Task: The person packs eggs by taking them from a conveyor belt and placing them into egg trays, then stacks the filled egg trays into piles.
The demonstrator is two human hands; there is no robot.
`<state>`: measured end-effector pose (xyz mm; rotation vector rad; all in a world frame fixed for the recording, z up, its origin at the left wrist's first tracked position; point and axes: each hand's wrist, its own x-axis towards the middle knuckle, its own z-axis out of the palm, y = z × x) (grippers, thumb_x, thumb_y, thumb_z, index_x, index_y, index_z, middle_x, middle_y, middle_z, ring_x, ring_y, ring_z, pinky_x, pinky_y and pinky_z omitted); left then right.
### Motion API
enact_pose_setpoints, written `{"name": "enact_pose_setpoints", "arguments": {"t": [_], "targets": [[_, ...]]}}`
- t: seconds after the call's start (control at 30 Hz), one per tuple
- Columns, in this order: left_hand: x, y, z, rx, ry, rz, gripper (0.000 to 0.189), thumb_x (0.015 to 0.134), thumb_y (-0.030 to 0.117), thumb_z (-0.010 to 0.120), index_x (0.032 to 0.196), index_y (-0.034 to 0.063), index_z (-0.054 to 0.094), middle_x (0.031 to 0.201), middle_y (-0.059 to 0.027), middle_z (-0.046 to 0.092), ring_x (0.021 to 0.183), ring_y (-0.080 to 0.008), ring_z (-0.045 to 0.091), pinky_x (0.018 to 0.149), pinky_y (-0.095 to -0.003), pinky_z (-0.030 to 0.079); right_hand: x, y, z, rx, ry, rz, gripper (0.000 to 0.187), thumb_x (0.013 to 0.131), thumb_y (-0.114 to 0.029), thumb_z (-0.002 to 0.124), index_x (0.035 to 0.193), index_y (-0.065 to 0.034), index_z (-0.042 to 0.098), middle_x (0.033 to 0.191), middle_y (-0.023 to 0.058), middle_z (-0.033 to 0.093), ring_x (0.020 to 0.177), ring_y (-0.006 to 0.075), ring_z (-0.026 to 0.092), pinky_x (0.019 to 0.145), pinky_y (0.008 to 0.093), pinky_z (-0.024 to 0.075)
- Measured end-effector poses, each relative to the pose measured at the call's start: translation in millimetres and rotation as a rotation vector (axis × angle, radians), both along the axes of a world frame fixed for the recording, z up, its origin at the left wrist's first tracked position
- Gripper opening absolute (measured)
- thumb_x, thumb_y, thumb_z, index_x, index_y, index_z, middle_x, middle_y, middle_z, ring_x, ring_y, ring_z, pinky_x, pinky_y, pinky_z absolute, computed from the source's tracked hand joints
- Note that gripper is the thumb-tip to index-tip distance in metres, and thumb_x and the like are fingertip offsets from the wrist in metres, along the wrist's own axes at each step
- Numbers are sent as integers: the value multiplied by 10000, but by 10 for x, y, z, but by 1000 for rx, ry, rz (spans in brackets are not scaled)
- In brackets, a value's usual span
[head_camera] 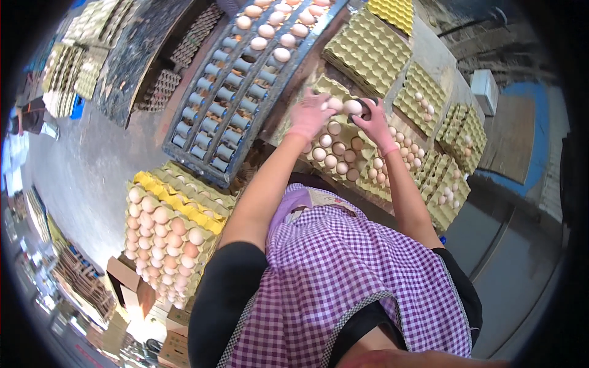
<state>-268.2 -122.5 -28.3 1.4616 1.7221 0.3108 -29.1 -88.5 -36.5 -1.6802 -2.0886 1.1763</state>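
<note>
My left hand [309, 115], in a pink glove, is closed around a pale egg [335, 105]; a second pale egg shows between its fingers. Beside it, my right hand [376, 124], also pink-gloved with dark fingertips, grips a whitish egg [353, 107] between thumb and fingers. Both hands are over a moulded pulp egg tray [329, 86] on the table. Several eggs [330, 161] sit in its cups on the side nearer my body. My hands and forearms hide part of the tray.
A roller conveyor [225, 94] runs at the left, with eggs on its far end. Stacked pulp trays [368, 53] stand behind my hands. Part-filled trays [421, 94] lie to the right. A tall stack of filled trays [161, 239] stands at lower left.
</note>
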Motion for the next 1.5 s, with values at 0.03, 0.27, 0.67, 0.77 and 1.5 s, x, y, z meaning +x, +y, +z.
{"name": "enact_pose_setpoints", "arguments": {"t": [0.03,0.27,0.67,0.77,1.5], "targets": [[-239,-168,79,126,-69,147,465,823,442,736,1228,224,672,1229,-148,563,1118,-321,618,944,-419,494,-150,106,-24,68,-43,109,575,729,-320,808,1243,-120,647,1314,246,532,1201,371,567,1006,404,478],[-1327,-826,-5,189,67,606,573,827,400,751,1308,120,611,1295,-227,598,1316,-441,445,1068,-489,404,-2101,593,267,179,-144,656,647,747,-401,801,1325,-197,594,1341,221,464,1209,382,568,1020,432,473],[-1652,-1255,-137,98,517,506,536,886,509,648,1279,145,613,1302,-206,548,1195,-380,548,938,-469,477,-2489,978,-264,560,-155,603,513,896,-454,655,1286,-125,602,1292,202,555,1188,378,567,1026,449,450],[-1632,-1363,-220,203,699,499,432,944,429,603,1238,113,626,1287,-207,551,1148,-409,528,964,-543,419,-2349,911,-598,803,-94,742,488,928,-444,616,1272,-99,602,1328,214,558,1259,375,513,1097,457,374],[-45,-429,-737,586,172,-365,382,869,141,659,1242,91,600,1183,-136,620,1124,-333,567,1064,-465,393,-24,-553,-474,1,291,-527,422,910,-308,613,1231,-33,594,1165,159,626,1057,322,642,902,398,521]]}}
